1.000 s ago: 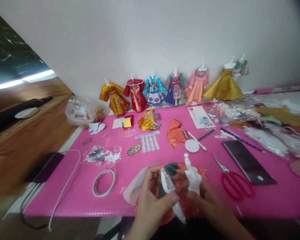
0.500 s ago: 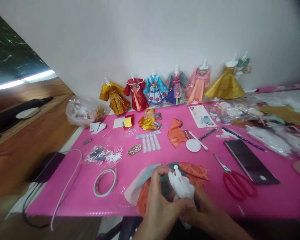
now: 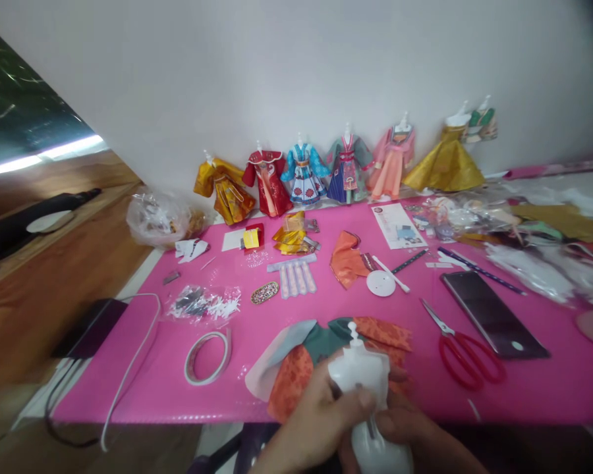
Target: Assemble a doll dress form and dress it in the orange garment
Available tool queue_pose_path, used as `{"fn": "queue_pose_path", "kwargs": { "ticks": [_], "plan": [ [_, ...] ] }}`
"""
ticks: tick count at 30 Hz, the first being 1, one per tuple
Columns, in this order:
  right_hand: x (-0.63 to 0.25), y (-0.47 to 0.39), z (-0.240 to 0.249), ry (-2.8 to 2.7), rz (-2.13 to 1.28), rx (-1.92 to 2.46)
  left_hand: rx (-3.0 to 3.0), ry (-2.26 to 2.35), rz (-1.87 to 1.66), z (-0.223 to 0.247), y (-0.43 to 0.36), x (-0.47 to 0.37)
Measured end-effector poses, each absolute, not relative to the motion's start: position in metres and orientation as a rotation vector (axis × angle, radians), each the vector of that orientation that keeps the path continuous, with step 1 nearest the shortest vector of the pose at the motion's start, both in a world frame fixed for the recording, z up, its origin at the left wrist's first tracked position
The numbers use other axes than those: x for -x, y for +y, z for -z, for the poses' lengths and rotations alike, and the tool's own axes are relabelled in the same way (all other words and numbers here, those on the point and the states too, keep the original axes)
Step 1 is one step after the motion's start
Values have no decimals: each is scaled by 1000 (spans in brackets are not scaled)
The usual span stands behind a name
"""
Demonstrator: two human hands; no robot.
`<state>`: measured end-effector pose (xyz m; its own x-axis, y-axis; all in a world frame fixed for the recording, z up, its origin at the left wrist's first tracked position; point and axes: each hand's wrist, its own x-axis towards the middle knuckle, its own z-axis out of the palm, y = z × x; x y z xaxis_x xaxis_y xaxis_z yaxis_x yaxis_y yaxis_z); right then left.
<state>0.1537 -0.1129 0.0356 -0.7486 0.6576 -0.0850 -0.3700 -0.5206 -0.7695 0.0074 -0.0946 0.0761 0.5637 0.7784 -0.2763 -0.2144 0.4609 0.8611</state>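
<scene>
Near the table's front edge I hold a small white headless doll body [image 3: 360, 368] with a knobbed neck, tilted upright. My left hand [image 3: 321, 415] grips it from the left, its thumb pressed on the front. From the right, my right hand [image 3: 405, 424] closes round its lower part, thumb near the middle; some of its fingers are hidden behind the body. Just behind the hands lies an orange and green garment [image 3: 321, 342] with a pale grey sleeve, spread on the pink table cover [image 3: 153, 382] and partly hidden by my hands.
Dressed doll bodies [image 3: 304, 171] lean along the wall. Red-handled scissors [image 3: 469, 355] and a phone [image 3: 494, 316] lie at right. A tape roll [image 3: 207, 357], a bag of white bits [image 3: 205, 304] and a white cable [image 3: 133, 368] are at left. An orange garment piece [image 3: 348, 260] lies mid-table.
The doll body has turned so its broad front shows more, and it sits slightly lower. My left fingers have moved down from its upper side, uncovering more of the green cloth.
</scene>
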Motion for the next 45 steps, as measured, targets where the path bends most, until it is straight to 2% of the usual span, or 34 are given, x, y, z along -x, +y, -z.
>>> {"fn": "queue_pose_path", "kwargs": {
  "ticks": [3, 5, 10, 12, 14, 30, 45],
  "plan": [
    [-154, -112, -45, -1009, -2171, 564, -742, 819, -774, -70, -96, -9],
    [-157, -112, -50, -1123, -1963, 734, -644, 869, -914, -69, -93, -8],
    [-164, -117, -50, -1487, -1032, 1241, -384, 911, -1170, -73, -82, -10],
    [-163, -120, -48, -1669, -685, 1261, -358, 904, -1178, -74, -81, -11],
    [-160, -121, -49, -1823, -505, 1251, -374, 879, -1158, -73, -82, -13],
    [-162, -126, -59, -1971, -253, 1158, -373, 597, -1112, -78, -92, 0],
    [-166, -132, -62, -1964, -312, 1095, -450, 626, -1101, -71, -97, -2]
  ]
}}
